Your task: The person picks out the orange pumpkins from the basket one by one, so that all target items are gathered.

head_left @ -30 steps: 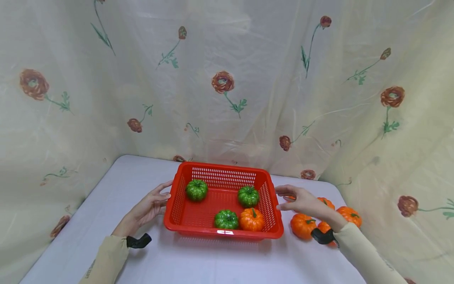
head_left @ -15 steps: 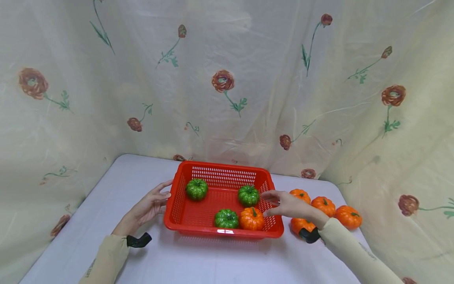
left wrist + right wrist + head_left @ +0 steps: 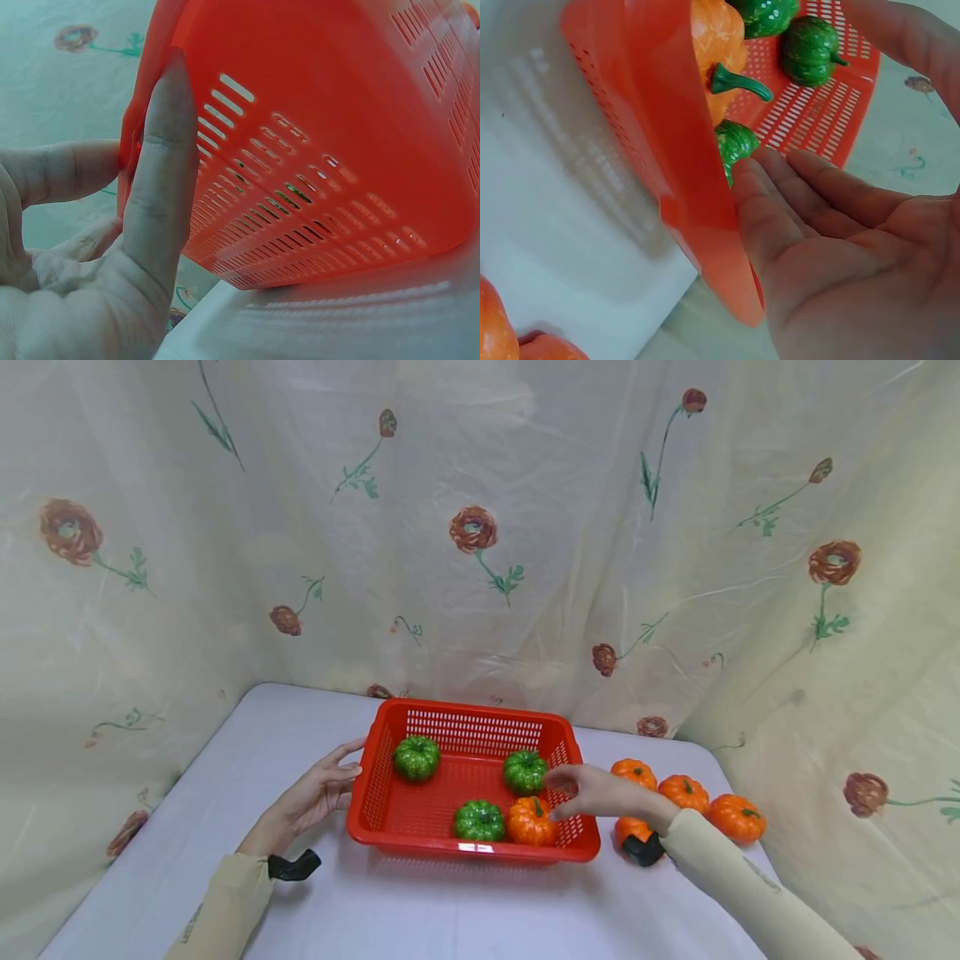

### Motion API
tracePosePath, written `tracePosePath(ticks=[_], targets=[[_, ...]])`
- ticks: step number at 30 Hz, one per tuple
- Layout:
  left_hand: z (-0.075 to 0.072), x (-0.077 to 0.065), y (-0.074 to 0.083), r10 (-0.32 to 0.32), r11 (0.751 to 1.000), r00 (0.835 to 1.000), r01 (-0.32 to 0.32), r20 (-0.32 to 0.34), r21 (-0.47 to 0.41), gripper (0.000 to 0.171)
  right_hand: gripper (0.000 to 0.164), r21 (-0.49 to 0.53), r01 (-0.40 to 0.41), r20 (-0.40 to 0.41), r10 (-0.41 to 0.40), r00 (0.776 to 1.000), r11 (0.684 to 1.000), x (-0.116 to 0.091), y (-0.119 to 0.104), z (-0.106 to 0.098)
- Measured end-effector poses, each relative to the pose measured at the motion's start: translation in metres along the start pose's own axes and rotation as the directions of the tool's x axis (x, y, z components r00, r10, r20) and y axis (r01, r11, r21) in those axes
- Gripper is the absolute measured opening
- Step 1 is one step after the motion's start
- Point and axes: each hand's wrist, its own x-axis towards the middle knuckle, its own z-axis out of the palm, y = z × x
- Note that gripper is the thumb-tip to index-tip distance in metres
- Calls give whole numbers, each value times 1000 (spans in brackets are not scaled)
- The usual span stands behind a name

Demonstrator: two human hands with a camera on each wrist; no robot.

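A red perforated plastic basket stands on the table. Inside it are three small green pumpkins, at the left, the right back and the front, plus an orange pumpkin in the front right corner. My left hand holds the basket's left rim, with the rim between thumb and fingers in the left wrist view. Over the right rim reaches my right hand, fingers loosely bent and nothing between them. Its fingertips are close to the green and orange pumpkins; I cannot tell whether they touch.
Several orange pumpkins lie on the table to the right of the basket, some partly behind my right wrist and sleeve. White cloth covers the table. A flowered curtain hangs behind and at both sides.
My right hand has moved left, from outside the basket's right rim to over its inside. The left hand stays at the left rim, and the basket and pumpkins have not moved.
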Motion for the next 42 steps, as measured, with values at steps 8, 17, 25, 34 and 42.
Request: tracePosePath(ticks=[8, 17, 25, 34, 42], targets=[[1, -1, 1, -2, 1000, 1000, 2, -7, -2, 63, 66, -92, -58, 67, 64, 996, 994, 12, -8, 4], [2, -1, 2, -5, 1000, 1000, 5, -18, -5, 62, 68, -181, -146, 88, 164, 983, 973, 20, -17, 8], [2, -1, 1, -7, 1000, 1000, 7, -13, -7, 63, 59, -267, -145, 110, 179, 978, 953, 29, -17, 16], [-1, 0, 3, 7, 1000, 1000, -7, 2, 11, 63, 45, -325, -152, 118, 199, 973, 933, 38, -21, 17], [0, -1, 1, 3, 1000, 1000, -3, 4, 4, 62, 55, -351, -183, 110, 234, 966, 918, 40, -22, 21]])
